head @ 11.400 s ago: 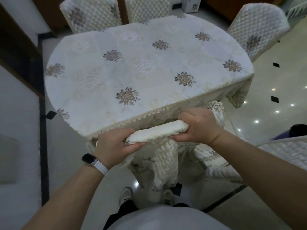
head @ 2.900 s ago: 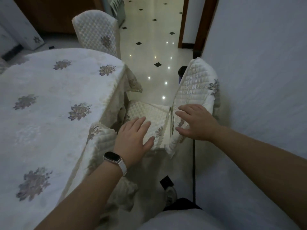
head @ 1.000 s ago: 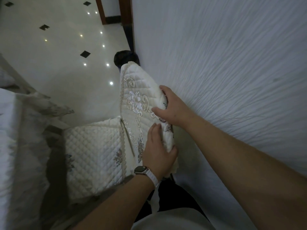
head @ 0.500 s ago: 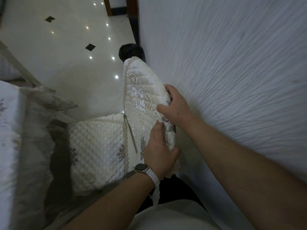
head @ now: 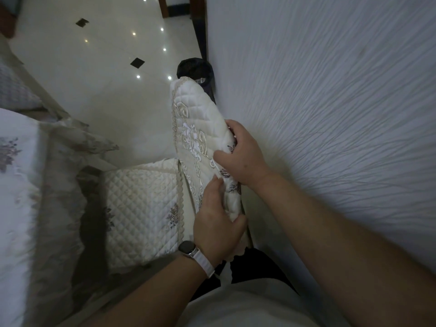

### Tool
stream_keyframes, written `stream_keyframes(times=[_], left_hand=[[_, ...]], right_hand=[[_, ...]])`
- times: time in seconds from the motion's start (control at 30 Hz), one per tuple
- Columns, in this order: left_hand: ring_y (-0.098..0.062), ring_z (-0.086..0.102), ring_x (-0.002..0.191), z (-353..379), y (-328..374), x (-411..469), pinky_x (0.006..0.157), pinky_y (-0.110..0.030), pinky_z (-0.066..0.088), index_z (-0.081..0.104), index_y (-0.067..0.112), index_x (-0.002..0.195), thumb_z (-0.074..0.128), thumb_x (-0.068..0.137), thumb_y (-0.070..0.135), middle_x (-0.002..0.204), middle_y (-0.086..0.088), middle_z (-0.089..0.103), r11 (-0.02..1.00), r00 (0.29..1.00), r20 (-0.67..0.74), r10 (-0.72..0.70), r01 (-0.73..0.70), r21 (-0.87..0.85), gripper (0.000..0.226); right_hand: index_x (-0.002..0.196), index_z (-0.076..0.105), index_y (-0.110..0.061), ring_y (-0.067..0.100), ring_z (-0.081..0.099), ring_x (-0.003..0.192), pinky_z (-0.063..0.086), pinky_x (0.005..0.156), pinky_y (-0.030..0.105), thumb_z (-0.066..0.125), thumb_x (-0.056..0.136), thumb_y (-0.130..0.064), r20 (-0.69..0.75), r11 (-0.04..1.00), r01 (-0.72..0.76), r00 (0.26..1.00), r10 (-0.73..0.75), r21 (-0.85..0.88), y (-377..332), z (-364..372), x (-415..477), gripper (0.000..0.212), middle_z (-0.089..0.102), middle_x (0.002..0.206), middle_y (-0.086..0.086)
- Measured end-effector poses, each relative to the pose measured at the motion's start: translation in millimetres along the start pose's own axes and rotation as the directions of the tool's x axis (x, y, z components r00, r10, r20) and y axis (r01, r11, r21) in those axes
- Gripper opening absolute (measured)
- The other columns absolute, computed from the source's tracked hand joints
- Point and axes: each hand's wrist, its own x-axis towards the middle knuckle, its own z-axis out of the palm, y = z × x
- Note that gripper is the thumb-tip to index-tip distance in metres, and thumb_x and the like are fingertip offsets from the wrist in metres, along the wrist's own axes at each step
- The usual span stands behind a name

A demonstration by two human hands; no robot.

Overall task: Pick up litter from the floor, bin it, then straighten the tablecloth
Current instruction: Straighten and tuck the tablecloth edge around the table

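Both hands grip the quilted cream cover (head: 199, 123) on the backrest of a chair that stands against the wall. My right hand (head: 243, 156) clutches its upper rear edge. My left hand (head: 215, 223), with a white watch at the wrist, grasps the lower end of the same cover. The tablecloth (head: 21, 185), white with grey flower prints, hangs over the table at the left edge. A dark bin (head: 195, 69) with a black liner stands on the floor behind the chair, next to the wall. No litter shows on the floor.
The chair's quilted seat cushion (head: 141, 208) lies between the table and the backrest. A textured white wall (head: 330, 102) fills the right side. Glossy tiled floor (head: 99, 74) with dark diamond insets stretches ahead, to a wooden door frame (head: 162, 7).
Over the last second both hands stay on the backrest cover. The right hand has slid slightly down along its rear edge and the view has shifted a little. Earlier I was at the table, holding a rolled cloth.
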Motion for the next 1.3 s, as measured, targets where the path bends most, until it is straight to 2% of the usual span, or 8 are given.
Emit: stream_keyframes(times=[0.2,0.33,0.43,0.6,0.73,0.93,1.07,1.3], left_hand=[[-0.005,0.06,0.106,-33,-10,-9,0.084,-0.022,0.051,0.038,0.021,0.142,0.07,0.065,0.019,0.129,0.002,0.059,0.999,0.998,-0.046,-0.05,0.05,-0.015,0.084],[-0.007,0.059,0.113,-56,-17,-11,0.086,-0.037,0.055,0.035,0.027,0.14,0.069,0.065,0.028,0.129,0.006,0.058,0.998,0.994,-0.09,-0.066,0.064,-0.023,0.083],[-0.001,0.056,0.115,-74,-22,-13,0.089,-0.039,0.054,0.037,0.032,0.138,0.066,0.063,0.031,0.128,0.012,0.058,0.993,0.984,-0.147,-0.102,0.092,-0.068,0.081],[0.004,0.058,0.11,-107,-28,-17,0.086,-0.033,0.055,0.038,0.045,0.133,0.065,0.062,0.031,0.124,0.031,0.053,0.988,0.973,-0.201,-0.112,0.088,-0.125,0.077],[-0.001,0.063,0.102,-133,-32,-23,0.079,-0.026,0.056,0.042,0.047,0.13,0.066,0.064,0.026,0.116,0.025,0.061,0.986,0.967,-0.229,-0.109,0.076,-0.15,0.074],[0.003,0.064,0.096,-173,-34,-35,0.071,-0.011,0.049,0.044,0.049,0.126,0.067,0.065,0.012,0.116,0.028,0.061,0.989,0.953,-0.282,-0.109,0.074,-0.131,0.075],[0.004,0.063,0.1,-198,-38,-42,0.075,-0.012,0.049,0.046,0.042,0.127,0.067,0.065,0.008,0.117,0.029,0.06,0.985,0.936,-0.321,-0.145,0.107,-0.134,0.073],[-0.002,0.064,0.102,-239,-54,-54,0.079,-0.02,0.054,0.049,0.037,0.129,0.067,0.068,0.007,0.116,0.024,0.063,0.976,0.918,-0.353,-0.181,0.124,-0.177,0.07]], right_hand=[[0.121,0.048,-0.032,-0.002,0.057,0.09,0.051,0.077,0.024,0.054,0.071,-0.037,0.065,0.996,0.09,0.994,-0.091,0.018,-18,19,1,0.05,0.059,0.105,-0.019],[0.138,0.046,-0.028,0.008,0.054,0.108,0.047,0.097,0.035,0.045,0.078,-0.031,0.161,0.982,0.171,0.97,-0.182,0.081,-20,28,2,0.06,0.056,0.121,-0.008],[0.141,0.044,-0.03,0.02,0.055,0.107,0.049,0.094,0.043,0.046,0.078,-0.021,0.276,0.96,0.261,0.919,-0.28,0.103,-30,33,9,0.064,0.054,0.12,0.001],[0.148,0.032,-0.028,0.006,0.046,0.114,0.04,0.098,0.022,0.05,0.078,-0.031,0.524,0.846,0.531,0.736,-0.429,-0.053,-55,38,35,0.072,0.045,0.128,-0.005],[0.148,0.033,-0.024,0.012,0.041,0.114,0.033,0.094,0.015,0.055,0.078,-0.045,0.624,0.67,0.731,0.586,-0.517,-0.131,-78,50,57,0.076,0.043,0.13,0.003],[0.138,0.049,-0.017,0.029,0.04,0.118,0.042,0.101,0.045,0.071,0.073,-0.055,0.653,0.501,0.862,0.42,-0.63,-0.071,-110,87,79,0.079,0.039,0.128,0.017],[0.127,0.059,-0.016,0.034,0.04,0.119,0.039,0.102,0.048,0.069,0.068,-0.062,0.619,0.36,0.931,0.318,-0.719,-0.06,-131,116,85,0.075,0.042,0.127,0.022],[0.107,0.068,-0.006,0.031,0.058,0.105,0.042,0.095,0.046,0.069,0.071,-0.066,0.678,0.059,0.992,-0.032,-0.734,0.111,-194,166,99,0.07,0.064,0.109,0.012]])
